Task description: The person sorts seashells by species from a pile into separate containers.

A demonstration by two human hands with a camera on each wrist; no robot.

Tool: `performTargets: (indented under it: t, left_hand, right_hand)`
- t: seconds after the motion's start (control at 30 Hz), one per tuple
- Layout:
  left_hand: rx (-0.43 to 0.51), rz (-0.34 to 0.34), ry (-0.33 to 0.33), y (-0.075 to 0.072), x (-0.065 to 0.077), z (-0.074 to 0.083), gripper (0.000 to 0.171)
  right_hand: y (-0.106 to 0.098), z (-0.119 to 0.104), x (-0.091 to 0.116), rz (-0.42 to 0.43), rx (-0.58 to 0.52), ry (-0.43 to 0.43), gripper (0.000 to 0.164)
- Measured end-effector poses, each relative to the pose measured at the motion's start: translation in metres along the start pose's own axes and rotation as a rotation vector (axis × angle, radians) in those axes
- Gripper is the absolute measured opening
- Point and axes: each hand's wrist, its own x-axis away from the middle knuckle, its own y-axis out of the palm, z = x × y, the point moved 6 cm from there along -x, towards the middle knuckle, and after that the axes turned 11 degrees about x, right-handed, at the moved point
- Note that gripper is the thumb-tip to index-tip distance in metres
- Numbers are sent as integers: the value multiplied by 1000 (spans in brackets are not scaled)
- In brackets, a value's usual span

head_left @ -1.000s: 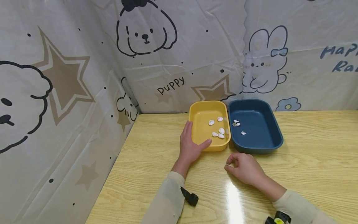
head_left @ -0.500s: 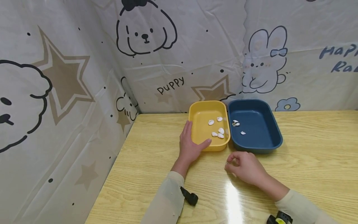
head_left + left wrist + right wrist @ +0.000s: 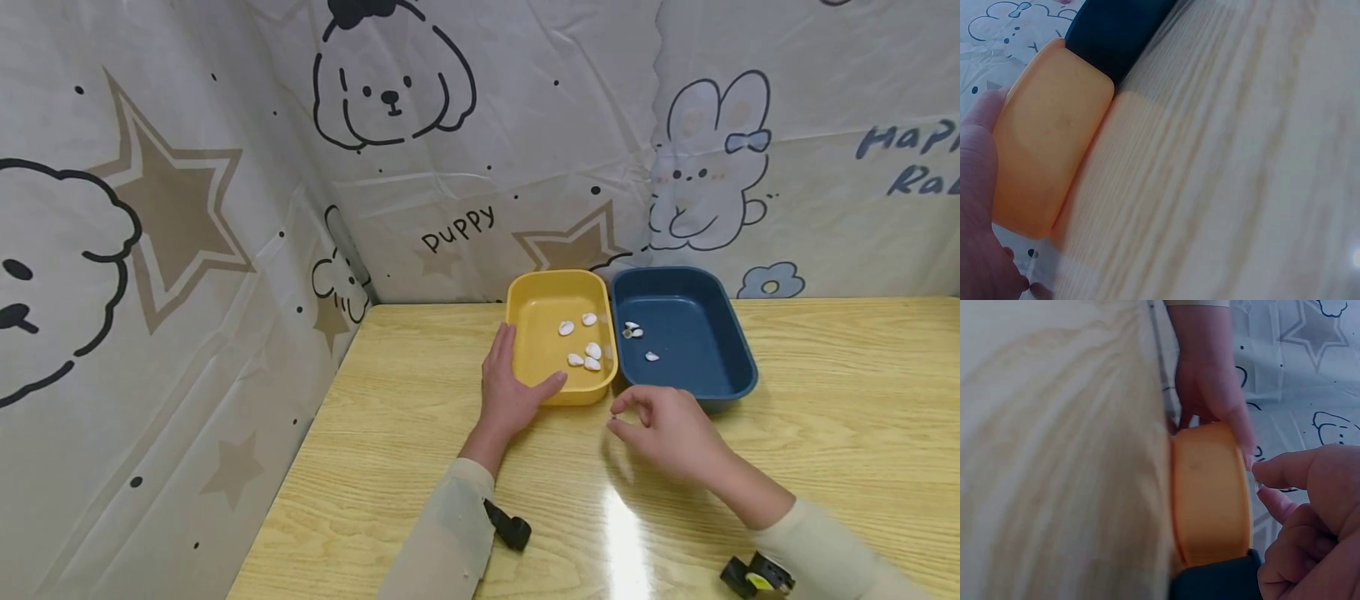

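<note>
My left hand [image 3: 510,392] rests on the near left corner of a yellow tray [image 3: 555,287], fingers straight along its left side and thumb over the near rim. Several white seashells [image 3: 592,350] lie in that tray. To its right, touching or nearly so, stands a dark blue tray [image 3: 697,333] with several smaller shells [image 3: 652,357], one brownish. My right hand [image 3: 671,429] hovers before the near rim of the blue tray. Its thumb and index finger pinch a tiny whitish piece [image 3: 1258,485], mostly hidden, whose kind is unclear.
Both trays stand at the back of a light wooden table [image 3: 420,358], against a white cloth [image 3: 480,150] with cartoon prints. A second cloth wall closes off the left side. Black wrist cameras [image 3: 510,529] sit on both sleeves.
My right hand has risen and moved forward, nearer the blue tray, with the tiny piece between its fingertips. The left hand and the shells in the trays have stayed put.
</note>
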Motion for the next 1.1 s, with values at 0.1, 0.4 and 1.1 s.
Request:
performTargets:
  t: [0.1,0.4,1.1]
  left_hand:
    - [5,-2,4,0,0,1,110]
    - [17,0,7,-1,0,1,110]
    - [25,-1,3,0,0,-1,111]
  right_hand:
    - [-9,-2,-2,43,3,-20,12]
    - [-29,-3,-9,87,22,-12,14]
    - [-57,32,-46,196,82,58,21]
